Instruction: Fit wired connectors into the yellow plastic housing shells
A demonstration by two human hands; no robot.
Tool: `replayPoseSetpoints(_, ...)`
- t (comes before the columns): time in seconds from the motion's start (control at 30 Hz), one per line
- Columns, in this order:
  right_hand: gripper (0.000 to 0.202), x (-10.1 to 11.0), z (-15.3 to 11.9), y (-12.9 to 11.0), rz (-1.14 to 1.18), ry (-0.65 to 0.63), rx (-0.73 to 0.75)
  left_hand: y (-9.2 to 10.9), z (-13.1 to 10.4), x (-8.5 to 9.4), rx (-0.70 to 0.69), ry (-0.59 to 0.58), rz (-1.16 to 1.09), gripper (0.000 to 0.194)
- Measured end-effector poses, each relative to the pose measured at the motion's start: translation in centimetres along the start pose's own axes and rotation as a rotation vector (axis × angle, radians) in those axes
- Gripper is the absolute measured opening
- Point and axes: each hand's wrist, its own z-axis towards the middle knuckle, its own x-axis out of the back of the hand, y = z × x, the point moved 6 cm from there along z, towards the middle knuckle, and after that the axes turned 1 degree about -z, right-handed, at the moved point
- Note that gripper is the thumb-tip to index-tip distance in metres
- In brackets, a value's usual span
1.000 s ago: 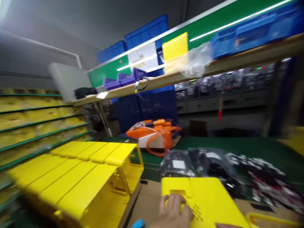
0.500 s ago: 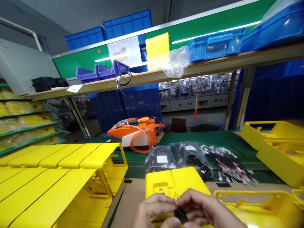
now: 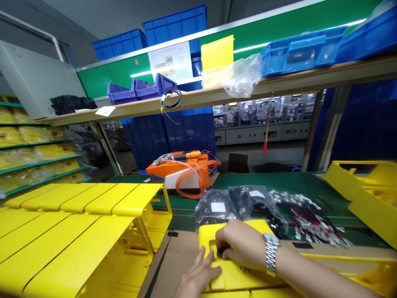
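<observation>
fitting a small black part (image 3: 222,251) into the yellow housing (image 3: 235,271) on the cardboard.
right hand (image 3: 240,244) pinches the part at the recess; left hand (image 3: 198,277) lies flat, fingers spread, steadying; firm seating judged next.

The two hands no longer meet over a small black part in front of the flat yellow plastic housing (image 3: 235,273). The right hand (image 3: 240,244), with a steel wristwatch (image 3: 271,252) now in view, reaches forward and presses its fingertips into the recess near the housing's far edge. The left hand (image 3: 198,275) has dropped flat onto the housing's near left side. The view has swung slightly left.
</observation>
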Motion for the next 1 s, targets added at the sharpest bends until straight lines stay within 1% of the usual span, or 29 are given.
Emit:
replayPoseSetpoints(0.03, 0.020, -0.2, 0.3, -0.2, -0.034, -0.026, 0.021, 0.2, 0.2, -0.3, 0.085, -0.061, 0.021, 0.067)
replayPoseSetpoints(0.07, 0.020, -0.4, 0.6, -0.4, -0.059, -0.049, 0.041, 0.4, 0.2, -0.4, 0.141, -0.106, 0.041, 0.070)
replayPoseSetpoints(0.1, 0.020, -0.6, 0.9, -0.5, -0.077, -0.069, 0.060, 0.7, 0.2, -0.5, 0.160, -0.127, 0.046, 0.070)
replayPoseSetpoints(0.17, 0.020, -0.8, 1.4, -0.6, -0.103, -0.103, 0.080, 0.9, 0.1, -0.4, 0.150, -0.118, 0.014, 0.070)
replayPoseSetpoints(0.27, 0.022, -1.0, 1.9, -0.5, -0.132, -0.137, 0.082, -0.5, 0.5, -0.8, 0.145, -0.086, -0.063, 0.069)
replayPoseSetpoints(0.4, 0.022, -0.9, 1.9, -1.0, -0.231, -0.197, 0.082, -2.7, 1.9, -1.8, 0.104, -0.061, -0.158, 0.069)
replayPoseSetpoints(0.5, 0.019, -1.0, 1.4, -1.7, -0.343, -0.268, 0.146, -3.3, 2.6, -2.2, 0.115, -0.076, -0.176, 0.071)
replayPoseSetpoints(0.53, 0.019, -1.0, 1.3, -1.8, -0.365, -0.274, 0.172, -3.3, 2.6, -2.2, 0.119, -0.079, -0.175, 0.071)
replayPoseSetpoints(0.6, 0.016, -0.7, 1.5, -1.4, -0.347, -0.209, 0.173, -3.2, 2.5, -2.1, 0.126, -0.080, -0.190, 0.072)
replayPoseSetpoints(0.67, 0.011, -0.1, 2.2, -0.2, -0.219, -0.068, 0.101, -3.1, 2.2, -1.9, 0.123, -0.092, -0.221, 0.072)
replayPoseSetpoints(0.7, 0.022, 0.2, 2.5, 0.7, -0.134, -0.006, 0.048, -3.1, 2.1, -1.8, 0.116, -0.109, -0.226, 0.072)
replayPoseSetpoints(0.73, 0.041, 0.2, 2.9, 1.7, -0.047, 0.031, -0.004, -3.0, 2.0, -1.7, 0.101, -0.129, -0.225, 0.073)
replayPoseSetpoints(0.77, 0.063, 0.1, 3.3, 2.6, 0.034, 0.030, -0.050, -3.0, 1.9, -1.7, 0.084, -0.150, -0.221, 0.074)
replayPoseSetpoints(0.8, 0.081, -0.2, 3.6, 3.4, 0.101, -0.006, -0.088, -3.1, 2.0, -1.6, 0.067, -0.169, -0.204, 0.075)
replayPoseSetpoints(0.83, 0.089, -0.6, 4.0, 4.1, 0.156, -0.078, -0.132, -3.1, 2.1, -1.6, 0.053, -0.179, -0.179, 0.076)
replayPoseSetpoints(0.87, 0.088, -1.1, 4.4, 4.6, 0.208, -0.165, -0.185, -3.1, 2.2, -1.5, 0.041, -0.179, -0.156, 0.077)
replayPoseSetpoints(0.9, 0.080, -1.6, 4.7, 5.0, 0.261, -0.253, -0.246, -3.1, 2.3, -1.5, 0.027, -0.178, -0.135, 0.075)
replayPoseSetpoints(0.97, 0.067, -2.4, 5.3, 5.4, 0.348, -0.403, -0.370, -2.8, 2.5, -1.7, -0.027, -0.200, -0.066, 0.065)
replayPoseSetpoints(1.0, 0.064, -2.7, 5.6, 5.4, 0.383, -0.458, -0.417, -2.5, 2.5, -1.8, -0.074, -0.221, -0.023, 0.057)
